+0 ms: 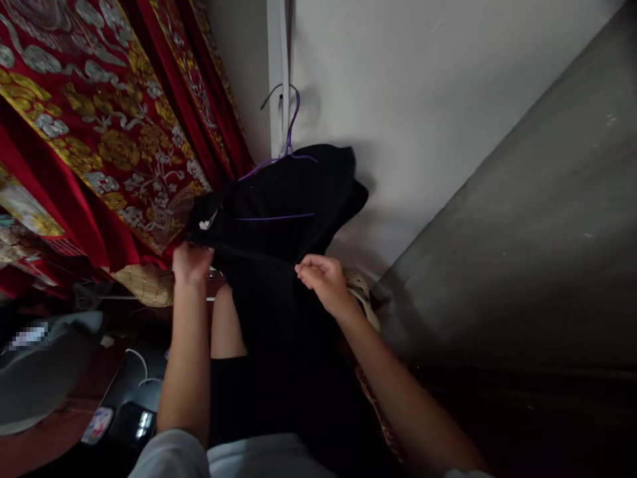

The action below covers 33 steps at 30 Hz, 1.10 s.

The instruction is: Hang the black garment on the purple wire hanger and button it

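A black garment point(269, 272) hangs in front of me on a purple wire hanger point(290, 133). The hanger's hook shows above the cloth, and its lower bar runs across the garment's opening. My left hand point(193, 262) is closed on the garment's left side, its fingertips partly hidden by the dark cloth. Near the middle of the garment, my right hand point(321, 279) pinches the cloth at the front edge. A small white tag point(205, 224) on a string lies on the garment above my left hand.
Red cloth with gold and silver embroidery point(119, 149) hangs on the left. A white-and-grey wall point(423, 99) stands behind and to the right. A beige clog point(358, 289) is beyond my right hand. At lower left are a grey cap point(54, 372) and a black phone point(132, 421).
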Each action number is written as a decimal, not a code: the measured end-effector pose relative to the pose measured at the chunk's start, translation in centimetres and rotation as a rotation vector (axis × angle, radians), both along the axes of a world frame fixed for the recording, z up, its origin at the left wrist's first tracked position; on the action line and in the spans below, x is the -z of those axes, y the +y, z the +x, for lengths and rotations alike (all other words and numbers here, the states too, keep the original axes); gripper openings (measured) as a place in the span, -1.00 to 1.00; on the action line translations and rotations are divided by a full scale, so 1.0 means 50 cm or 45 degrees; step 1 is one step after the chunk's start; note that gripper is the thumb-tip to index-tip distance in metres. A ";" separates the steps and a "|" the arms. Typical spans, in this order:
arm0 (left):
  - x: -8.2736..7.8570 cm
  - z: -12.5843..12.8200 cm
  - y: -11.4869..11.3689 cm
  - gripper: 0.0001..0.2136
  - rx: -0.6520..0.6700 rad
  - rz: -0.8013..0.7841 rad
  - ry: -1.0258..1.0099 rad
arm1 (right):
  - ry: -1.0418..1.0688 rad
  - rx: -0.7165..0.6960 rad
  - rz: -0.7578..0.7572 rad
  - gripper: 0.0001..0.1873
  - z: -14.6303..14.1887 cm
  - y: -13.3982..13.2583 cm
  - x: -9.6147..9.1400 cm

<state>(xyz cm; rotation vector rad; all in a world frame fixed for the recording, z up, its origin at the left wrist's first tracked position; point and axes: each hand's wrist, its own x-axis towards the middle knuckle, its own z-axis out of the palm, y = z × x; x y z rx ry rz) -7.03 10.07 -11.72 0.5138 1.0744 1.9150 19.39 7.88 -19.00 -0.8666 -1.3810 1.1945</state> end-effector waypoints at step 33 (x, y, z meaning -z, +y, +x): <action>0.078 -0.004 0.066 -0.89 -0.203 0.110 0.650 | 0.273 -0.005 -0.182 -0.66 0.013 -0.112 0.051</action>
